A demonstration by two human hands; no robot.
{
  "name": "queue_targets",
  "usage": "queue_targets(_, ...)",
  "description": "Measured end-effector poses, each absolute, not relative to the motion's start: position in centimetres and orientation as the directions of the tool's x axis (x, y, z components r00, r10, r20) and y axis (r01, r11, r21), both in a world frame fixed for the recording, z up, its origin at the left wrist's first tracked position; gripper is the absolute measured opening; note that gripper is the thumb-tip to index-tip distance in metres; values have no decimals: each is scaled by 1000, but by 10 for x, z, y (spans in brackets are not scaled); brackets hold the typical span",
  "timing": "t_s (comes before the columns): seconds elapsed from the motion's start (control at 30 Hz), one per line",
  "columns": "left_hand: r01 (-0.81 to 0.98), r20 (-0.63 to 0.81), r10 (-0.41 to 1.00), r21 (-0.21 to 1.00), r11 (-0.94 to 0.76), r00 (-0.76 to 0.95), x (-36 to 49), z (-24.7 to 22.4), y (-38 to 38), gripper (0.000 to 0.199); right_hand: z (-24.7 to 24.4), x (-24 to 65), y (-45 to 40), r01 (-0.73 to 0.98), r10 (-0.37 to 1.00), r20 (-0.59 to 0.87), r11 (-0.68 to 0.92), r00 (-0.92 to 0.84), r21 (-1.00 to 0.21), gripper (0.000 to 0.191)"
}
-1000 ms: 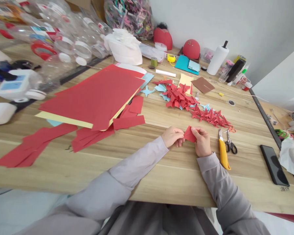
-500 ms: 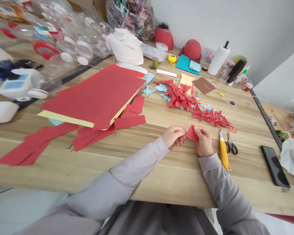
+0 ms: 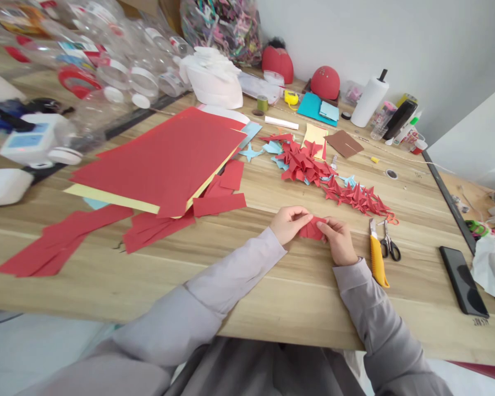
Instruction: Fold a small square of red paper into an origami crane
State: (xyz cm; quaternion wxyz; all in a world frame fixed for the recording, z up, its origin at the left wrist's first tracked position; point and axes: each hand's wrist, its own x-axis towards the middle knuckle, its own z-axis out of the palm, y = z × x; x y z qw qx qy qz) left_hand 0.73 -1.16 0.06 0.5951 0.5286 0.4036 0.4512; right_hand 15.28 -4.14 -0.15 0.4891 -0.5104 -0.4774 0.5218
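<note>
A small piece of red paper (image 3: 312,230) with crease lines is held between my two hands, above the wooden table. My left hand (image 3: 289,224) pinches its left side, thumb on top. On its right side, my right hand (image 3: 339,240) grips it between thumb and fingers. Beyond my hands lies a heap of folded red paper stars (image 3: 303,162), with a second row of red stars (image 3: 357,198) to its right. A yellow utility knife (image 3: 378,256) and black-handled scissors (image 3: 390,245) rest just right of my right hand.
Large red paper sheets (image 3: 160,159) and cut red strips (image 3: 61,242) cover the left side. Clear plastic bottles (image 3: 111,71) crowd the back left. A black phone (image 3: 463,280) lies near the right edge. Brown paper (image 3: 344,143) sits toward the back.
My left hand has moved onto the red paper and now pinches it too. The paper has shifted slightly left and turned, from a diamond-like angle to lying wider between both hands.
</note>
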Motion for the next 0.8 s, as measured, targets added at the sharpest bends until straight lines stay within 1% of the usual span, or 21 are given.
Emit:
queue_targets(0.1, -74, 27, 961, 997, -7, 275, 9, -1, -11, 21, -1, 153, -42, 46, 996, -67, -64, -63, -997, 19)
queue_targets(0.2, -66, -4, 965, 998, 22, 263, 10, -3, -10, 23, -1, 154, -41, 79, 993, -86, -80, -75, -994, 19)
queue_targets(0.4, -127, -75, 971, 986, 106, 226, 10, -2, -10, 28, 2, 153, -42, 102, 991, -121, -114, -65, -988, 24)
queue_targets(0.5, -143, -92, 973, 982, 124, 212, 11, -2, -10, 28, 2, 153, -42, 91, 991, -119, -113, -57, -989, 23)
queue_targets(0.7, -193, -104, 980, 972, 137, 172, 11, -8, -8, 30, -1, 154, -42, 45, 990, -109, -106, -84, -993, 14)
queue_targets(0.8, -211, -105, 982, 968, 137, 159, 10, -11, -5, 30, -2, 155, -43, -18, 992, -106, -107, -64, -994, 10)
